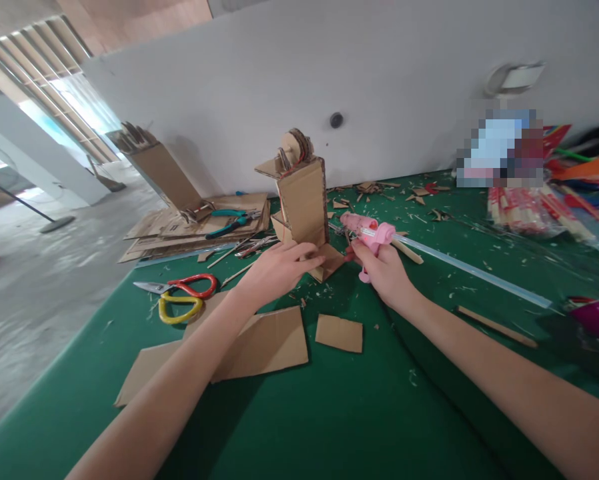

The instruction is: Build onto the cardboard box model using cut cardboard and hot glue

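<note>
My right hand (387,275) is wrapped round the handle of a pink hot glue gun (368,231). A long clear glue stick (469,270) runs out of its back, and the nozzle points left. An upright cardboard model (303,207), with round cardboard discs (295,148) on top, stands in front of me. My left hand (282,270) grips a small folded cardboard flap (332,262) at its foot, fingertips on the cardboard; the thumb is mostly hidden. Nearer me lie a small cardboard rectangle (339,333) and a larger cardboard sheet (269,343), partly under my left forearm.
Scissors (179,297) with red and yellow handles lie at left. Behind them, teal pliers (229,223) rest on stacked cardboard (154,230) beside a cardboard box of strips (167,173). Packaged sticks (522,210) and a purple tool (597,320) are at right.
</note>
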`<state>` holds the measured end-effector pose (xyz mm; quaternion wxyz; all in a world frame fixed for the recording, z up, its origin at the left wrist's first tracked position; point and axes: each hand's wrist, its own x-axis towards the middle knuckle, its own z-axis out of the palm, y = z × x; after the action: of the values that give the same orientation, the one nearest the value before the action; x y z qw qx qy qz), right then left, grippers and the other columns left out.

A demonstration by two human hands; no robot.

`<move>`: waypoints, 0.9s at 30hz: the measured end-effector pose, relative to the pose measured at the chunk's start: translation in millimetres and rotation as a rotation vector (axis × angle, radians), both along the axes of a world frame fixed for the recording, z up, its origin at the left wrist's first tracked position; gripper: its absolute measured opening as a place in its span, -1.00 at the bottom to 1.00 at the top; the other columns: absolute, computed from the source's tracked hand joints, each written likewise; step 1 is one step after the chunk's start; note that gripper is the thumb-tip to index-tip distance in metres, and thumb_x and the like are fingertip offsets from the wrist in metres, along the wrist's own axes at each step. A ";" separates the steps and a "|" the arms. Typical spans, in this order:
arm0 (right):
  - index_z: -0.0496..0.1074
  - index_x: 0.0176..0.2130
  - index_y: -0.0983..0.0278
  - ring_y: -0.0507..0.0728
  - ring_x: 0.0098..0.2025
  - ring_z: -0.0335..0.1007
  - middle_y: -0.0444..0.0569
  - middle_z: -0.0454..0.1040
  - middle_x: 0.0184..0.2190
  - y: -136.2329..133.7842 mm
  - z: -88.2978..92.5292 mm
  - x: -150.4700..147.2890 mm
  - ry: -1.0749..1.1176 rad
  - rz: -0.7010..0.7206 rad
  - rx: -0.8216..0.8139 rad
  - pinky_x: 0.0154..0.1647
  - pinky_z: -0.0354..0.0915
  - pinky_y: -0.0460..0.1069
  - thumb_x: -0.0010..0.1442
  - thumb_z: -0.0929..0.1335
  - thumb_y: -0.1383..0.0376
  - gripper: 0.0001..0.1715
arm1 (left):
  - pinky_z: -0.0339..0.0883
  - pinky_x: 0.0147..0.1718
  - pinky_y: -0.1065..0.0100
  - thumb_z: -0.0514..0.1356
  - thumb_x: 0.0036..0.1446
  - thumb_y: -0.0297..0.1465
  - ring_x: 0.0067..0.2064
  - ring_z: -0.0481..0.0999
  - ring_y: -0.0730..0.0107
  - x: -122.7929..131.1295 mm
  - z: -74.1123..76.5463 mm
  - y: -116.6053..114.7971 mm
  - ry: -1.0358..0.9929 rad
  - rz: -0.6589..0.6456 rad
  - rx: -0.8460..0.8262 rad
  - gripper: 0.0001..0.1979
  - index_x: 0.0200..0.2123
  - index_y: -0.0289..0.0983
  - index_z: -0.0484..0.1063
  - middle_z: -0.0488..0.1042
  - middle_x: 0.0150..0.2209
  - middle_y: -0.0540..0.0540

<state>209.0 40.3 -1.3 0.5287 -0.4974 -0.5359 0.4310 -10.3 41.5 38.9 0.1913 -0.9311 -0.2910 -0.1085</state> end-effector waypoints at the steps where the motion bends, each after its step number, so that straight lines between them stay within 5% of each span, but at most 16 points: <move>1: 0.40 -0.34 0.27 0.10 -0.43 0.38 -0.01 0.47 -0.41 -1.4 0.5 0.9 -0.016 -0.019 0.028 -0.63 0.20 -0.09 0.15 0.30 0.02 -0.64 | 0.37 -0.18 0.22 -0.01 0.17 -0.57 -0.14 0.44 0.28 -1.7 0.3 -0.4 -0.052 0.002 0.036 -0.57 0.07 -0.16 0.32 0.40 -0.04 -0.16; 5: 0.38 -0.33 0.25 0.10 -0.45 0.40 -0.05 0.45 -0.45 -10.6 6.2 6.4 -0.044 -0.096 0.143 -0.51 0.31 -0.04 0.17 0.27 -0.01 -0.62 | 0.32 -0.05 0.10 0.12 0.10 -0.48 0.02 0.36 0.14 -9.8 9.9 4.8 -0.581 0.130 0.207 -0.50 0.14 -0.18 0.19 0.32 -0.01 -0.24; 8: 0.36 -0.28 0.26 0.07 -0.53 0.38 -0.08 0.43 -0.47 -18.3 14.3 12.7 -0.100 -0.080 0.208 -0.52 0.32 -0.03 0.18 0.26 -0.03 -0.60 | 0.29 0.00 0.06 0.20 0.07 -0.38 0.11 0.31 0.10 -11.1 22.4 18.0 -0.868 0.223 0.066 -0.33 0.22 -0.20 0.02 0.22 0.12 -0.30; 11: 0.35 -0.26 0.27 0.04 -0.60 0.30 -0.11 0.39 -0.55 -24.6 22.7 20.1 -0.276 -0.080 0.255 -0.56 0.27 -0.03 0.19 0.25 -0.01 -0.61 | 0.33 -0.02 0.13 0.18 0.10 -0.31 0.08 0.38 0.16 -6.1 30.7 32.6 -0.896 0.159 -0.275 -0.41 0.18 -0.24 0.10 0.34 0.08 -0.27; 14: 0.34 -0.30 0.26 0.07 -0.53 0.31 -0.10 0.36 -0.55 -31.0 26.1 27.5 -0.492 -0.027 0.385 -0.47 0.27 -0.01 0.22 0.25 0.07 -0.69 | 0.38 -0.10 0.20 0.18 0.11 -0.28 -0.08 0.50 0.24 1.0 33.4 39.1 -0.920 0.137 -0.408 -0.55 0.05 -0.28 0.24 0.49 -0.10 -0.19; 22: 0.35 -0.26 0.32 0.08 -0.48 0.33 -0.01 0.42 -0.37 -57.7 19.7 35.9 -1.221 0.520 0.671 -0.58 -0.01 -0.02 0.24 0.21 0.19 -0.74 | 0.41 -0.33 0.30 0.28 -0.02 -0.20 -0.35 0.51 0.36 5.7 34.6 25.3 -0.958 0.307 -0.239 -0.59 -0.15 -0.25 0.27 0.49 -0.33 -0.06; 27: 0.36 -0.27 0.32 0.09 -0.49 0.35 -0.03 0.41 -0.37 -60.9 27.8 24.8 -1.506 0.497 0.631 -0.60 -0.17 -0.02 0.19 0.28 0.25 -0.83 | 0.39 -0.38 0.34 0.26 0.01 -0.22 -0.38 0.49 0.39 8.4 32.3 24.3 -0.941 0.282 -0.216 -0.58 -0.10 -0.25 0.27 0.47 -0.38 -0.02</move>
<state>233.8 -20.6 26.5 0.0350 -0.3487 -0.9331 -0.0806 -1.8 65.8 71.2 -0.0452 -0.7473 -0.4782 -0.4591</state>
